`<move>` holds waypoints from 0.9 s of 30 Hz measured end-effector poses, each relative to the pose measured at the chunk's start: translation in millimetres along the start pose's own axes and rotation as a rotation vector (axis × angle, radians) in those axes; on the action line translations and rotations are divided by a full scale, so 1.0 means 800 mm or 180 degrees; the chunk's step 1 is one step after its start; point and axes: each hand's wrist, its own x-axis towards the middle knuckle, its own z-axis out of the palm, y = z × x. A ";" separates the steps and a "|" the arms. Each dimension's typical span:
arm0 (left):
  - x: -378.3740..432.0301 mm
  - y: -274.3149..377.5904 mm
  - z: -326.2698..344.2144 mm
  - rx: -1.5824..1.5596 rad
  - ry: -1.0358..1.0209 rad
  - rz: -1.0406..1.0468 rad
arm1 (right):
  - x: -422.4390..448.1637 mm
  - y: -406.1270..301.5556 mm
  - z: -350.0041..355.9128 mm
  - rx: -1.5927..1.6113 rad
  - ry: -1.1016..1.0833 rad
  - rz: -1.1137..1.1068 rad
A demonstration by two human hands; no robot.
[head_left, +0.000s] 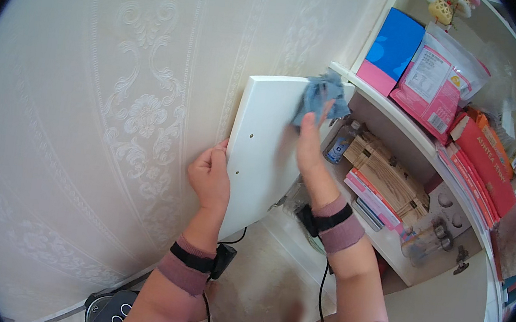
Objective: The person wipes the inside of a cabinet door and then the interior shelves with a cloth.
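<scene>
A white cabinet door [262, 161] stands swung out from the cabinet, its inner face towards me. My left hand [212, 175] grips the door's outer edge, fingers curled behind it near the wallpapered wall. Against the upper inner face, close to the hinge side, my right hand [312, 143] presses a blue-grey cloth [323, 97]. Some of its fingers are hidden by the cloth or blurred. Two small screw holes show on the door's face.
Inside the cabinet are a clear bottle [341, 142], a wooden box [388, 171], books [373, 198] and a glass jar [427, 242]. Above sit a blue and pink box [392, 47], a pink packet [432, 80] and a red bag [487, 163]. Another door [437, 305] hangs open at lower right.
</scene>
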 end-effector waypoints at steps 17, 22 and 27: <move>0.003 -0.035 -0.004 -0.0528 -0.0267 0.0010 | -0.060 -0.017 0.032 -0.1643 -0.0669 -0.1087; 0.006 -0.018 -0.005 -0.0405 -0.0063 -0.0050 | -0.002 0.060 -0.016 -0.2231 0.0378 -0.0416; -0.002 -0.006 -0.002 -0.0125 -0.0221 -0.0134 | 0.034 0.117 -0.090 -0.1815 0.0739 0.0260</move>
